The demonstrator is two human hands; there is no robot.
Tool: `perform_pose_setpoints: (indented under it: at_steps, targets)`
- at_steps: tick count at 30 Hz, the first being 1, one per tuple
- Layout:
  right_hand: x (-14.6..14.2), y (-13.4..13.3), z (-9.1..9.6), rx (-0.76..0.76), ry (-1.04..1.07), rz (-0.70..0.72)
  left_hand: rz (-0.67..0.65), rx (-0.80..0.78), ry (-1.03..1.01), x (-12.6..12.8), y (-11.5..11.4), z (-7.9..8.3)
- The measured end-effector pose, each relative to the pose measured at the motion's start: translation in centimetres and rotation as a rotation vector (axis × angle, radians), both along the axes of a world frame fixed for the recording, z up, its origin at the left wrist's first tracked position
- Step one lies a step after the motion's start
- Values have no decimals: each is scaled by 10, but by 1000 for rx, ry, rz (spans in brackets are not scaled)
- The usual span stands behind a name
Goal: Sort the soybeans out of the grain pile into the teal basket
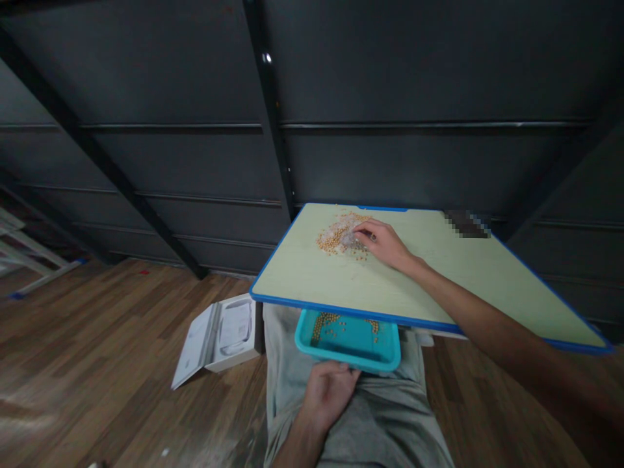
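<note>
On the pale tabletop (302, 276) lies a spread pile of small round yellow beans (329, 240), mixed with whitish, clear-looking bits (348, 237). My right hand (383, 242) reaches in from the right and touches the pile's right side. Its thumb and fingertips are drawn together; whatever is between them is too small to name. Below the table's front edge, a turquoise plastic tray (348, 359) rests over my lap, with several beans along its left and right sides. My left hand (331, 390) grips the tray's near rim, fingers partly hidden beneath it.
The folding table has a blue edge (331, 307). A pixelated dark object (468, 223) lies at its far right corner. On the wooden floor (146, 338) to the left, an open white box (234, 335) stands beside my leg. A dark panelled wall (214, 162) rises behind the table.
</note>
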State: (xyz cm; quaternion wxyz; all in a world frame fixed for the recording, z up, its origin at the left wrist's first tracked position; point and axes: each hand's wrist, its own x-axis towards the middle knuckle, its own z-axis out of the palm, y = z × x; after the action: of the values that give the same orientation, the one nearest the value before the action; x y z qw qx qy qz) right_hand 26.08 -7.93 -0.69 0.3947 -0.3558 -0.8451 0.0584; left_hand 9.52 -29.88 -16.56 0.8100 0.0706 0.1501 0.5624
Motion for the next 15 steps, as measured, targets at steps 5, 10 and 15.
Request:
perform_pose_setpoints:
  at_steps: [5, 10, 15]
  targets:
    - [0, 1, -2, -20, -31, 11, -29, 51, -30, -1, 2, 0]
    - [-2, -3, -1, -33, -31, 44, -19, 48, -41, -1, 2, -2]
    - [-5, -6, -2, -42, -36, 79, -31, 35, -37, -1, 2, -2]
